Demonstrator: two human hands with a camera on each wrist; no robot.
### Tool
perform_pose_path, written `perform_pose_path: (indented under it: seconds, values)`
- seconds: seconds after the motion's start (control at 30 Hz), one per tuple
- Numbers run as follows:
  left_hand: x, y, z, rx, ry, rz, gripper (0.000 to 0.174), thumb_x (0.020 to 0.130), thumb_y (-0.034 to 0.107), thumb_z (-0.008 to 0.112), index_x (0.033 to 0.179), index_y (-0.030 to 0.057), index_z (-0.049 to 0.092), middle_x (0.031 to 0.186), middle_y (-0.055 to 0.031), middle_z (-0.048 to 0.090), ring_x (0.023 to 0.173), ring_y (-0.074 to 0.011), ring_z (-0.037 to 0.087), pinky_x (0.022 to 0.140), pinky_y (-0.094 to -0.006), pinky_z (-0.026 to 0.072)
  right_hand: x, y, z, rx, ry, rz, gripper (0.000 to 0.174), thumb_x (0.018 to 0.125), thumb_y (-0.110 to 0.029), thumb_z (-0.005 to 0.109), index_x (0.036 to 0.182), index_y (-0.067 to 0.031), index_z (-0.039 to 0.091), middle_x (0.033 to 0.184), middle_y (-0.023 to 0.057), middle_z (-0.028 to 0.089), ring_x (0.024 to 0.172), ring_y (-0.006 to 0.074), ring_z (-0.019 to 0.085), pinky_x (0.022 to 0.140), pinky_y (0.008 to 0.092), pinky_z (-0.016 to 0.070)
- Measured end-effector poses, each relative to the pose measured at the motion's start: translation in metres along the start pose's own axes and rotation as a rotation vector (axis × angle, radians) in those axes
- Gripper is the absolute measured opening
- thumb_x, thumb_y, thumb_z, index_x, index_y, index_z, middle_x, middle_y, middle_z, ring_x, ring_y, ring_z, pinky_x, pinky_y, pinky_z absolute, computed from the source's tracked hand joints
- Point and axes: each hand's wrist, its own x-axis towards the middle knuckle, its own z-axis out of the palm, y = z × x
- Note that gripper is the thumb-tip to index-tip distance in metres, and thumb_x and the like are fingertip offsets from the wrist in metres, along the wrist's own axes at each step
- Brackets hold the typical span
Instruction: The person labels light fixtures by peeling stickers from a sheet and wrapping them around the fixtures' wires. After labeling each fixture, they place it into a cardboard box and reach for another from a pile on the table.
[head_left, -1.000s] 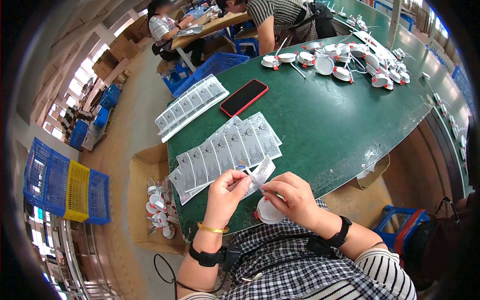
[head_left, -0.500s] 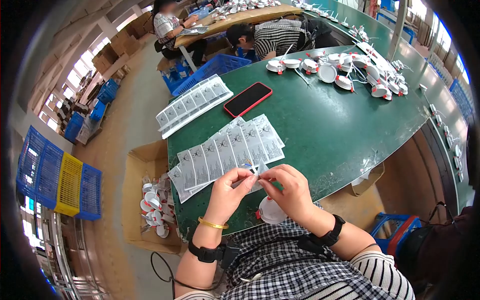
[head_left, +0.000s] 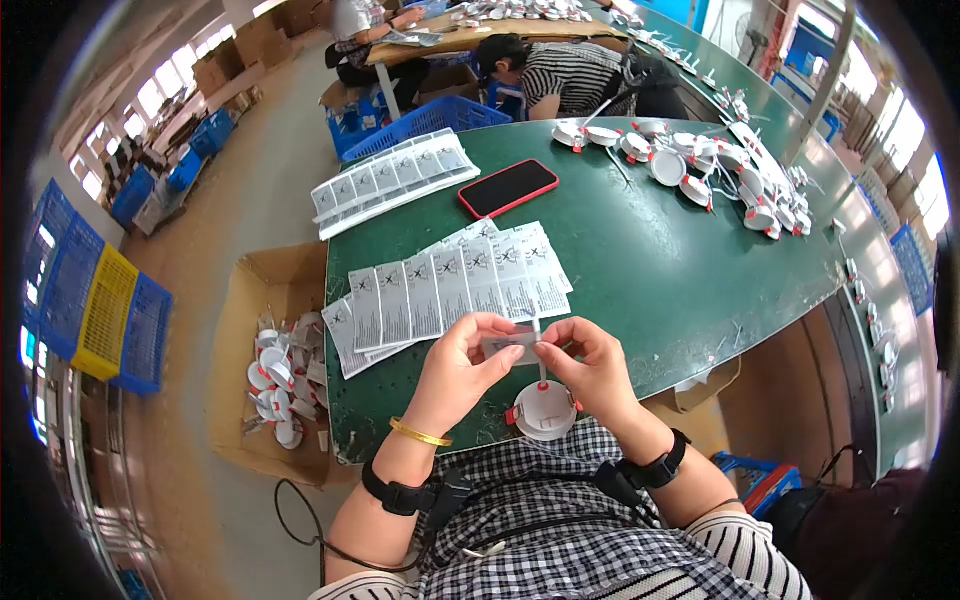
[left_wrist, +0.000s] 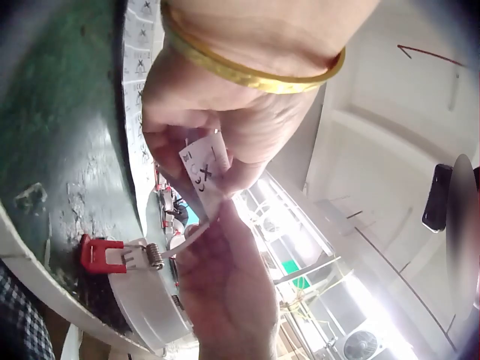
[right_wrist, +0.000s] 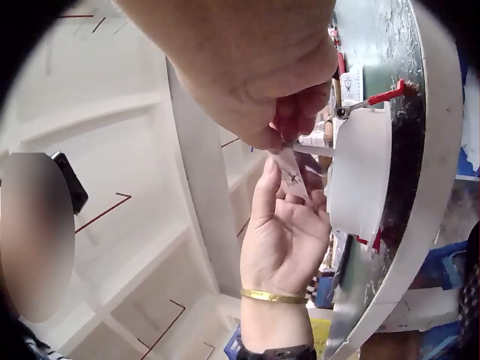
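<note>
A small printed label (head_left: pixel 527 346) is stretched between my two hands, at the white cable (head_left: pixel 543 372) of a round white downlight (head_left: pixel 547 412). My left hand (head_left: pixel 462 368) pinches the label's left part between thumb and fingers; its printed marks show in the left wrist view. With thumb and fingertips, my right hand (head_left: pixel 594 372) pinches the label's other end beside the cable, partly hiding it. The downlight, with red-tipped spring clips (left_wrist: pixel 103 255), sits at the table's near edge, just below my hands.
Sheets of labels (head_left: pixel 425 290) lie beyond my hands, another stack (head_left: pixel 395 180) behind them. A red-cased phone (head_left: pixel 508 189) and many downlights (head_left: pixel 690 165) are farther back. On the left, a cardboard box (head_left: pixel 235 400) holds more downlights. Another person (head_left: pixel 575 75) bends over behind the table.
The label, earlier sticking up loose from the fingers, now lies sideways across the cable between both hands. The hands have turned and the downlight's cable now stands upright toward them.
</note>
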Motion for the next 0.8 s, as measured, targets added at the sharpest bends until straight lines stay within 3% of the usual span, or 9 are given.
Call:
perform_pose_path:
  seconds: [0.13,0.23,0.3,0.7,0.8]
  values:
    - [-0.01,-0.008,-0.009,0.039,0.101,0.03,0.018,0.085,0.006,0.065,0.099,0.0012,0.056,0.088,-0.0021,0.061,0.079,-0.0064,0.056,0.071,-0.0194,0.0458,0.002,0.006,-0.012,0.112,-0.021,0.107,0.009,0.084,-0.007,0.066,0.087,-0.0025,0.059,0.075,-0.0031,0.059,0.067,0.0028,0.053,0.058,0.0182,0.0435]
    - [-0.012,-0.016,-0.014,0.022,0.154,0.012,0.015,0.085,0.008,0.065,0.095,-0.0004,0.057,0.087,-0.002,0.062,0.079,-0.0054,0.057,0.071,-0.0197,0.0469,0.002,0.006,-0.013,0.131,-0.006,0.086,0.008,0.084,-0.006,0.065,0.088,-0.0016,0.059,0.076,-0.0027,0.06,0.069,0.0028,0.053,0.061,0.0177,0.0435]
    - [-0.011,-0.024,-0.016,-0.148,0.096,0.004,0.014,0.086,0.007,0.064,0.095,-0.0009,0.058,0.087,-0.0017,0.062,0.08,-0.0053,0.057,0.072,-0.0194,0.0469,0.003,0.007,-0.014,0.111,-0.028,0.079,0.008,0.085,-0.005,0.064,0.087,-0.001,0.059,0.077,-0.0025,0.06,0.07,0.0027,0.053,0.062,0.0172,0.0433]
    - [0.003,-0.028,-0.021,-0.116,0.003,0.015,0.009,0.088,0.007,0.059,0.092,-0.0001,0.06,0.103,-0.0068,0.063,0.089,-0.0075,0.055,0.083,-0.0237,0.0458,0.006,0.001,-0.017,0.114,-0.089,0.085,0.008,0.085,-0.006,0.065,0.087,-0.0014,0.059,0.079,-0.0031,0.06,0.072,0.0026,0.053,0.064,0.0172,0.0438]
    - [0.004,-0.024,-0.019,-0.203,-0.014,-0.001,0.007,0.088,0.008,0.06,0.091,0.0011,0.06,0.098,-0.0047,0.063,0.086,-0.0069,0.055,0.08,-0.0228,0.0458,0.006,0.004,-0.018,0.116,-0.106,0.053,0.008,0.085,-0.005,0.065,0.087,-0.0014,0.059,0.081,-0.0028,0.06,0.073,0.0027,0.054,0.065,0.0176,0.0444]
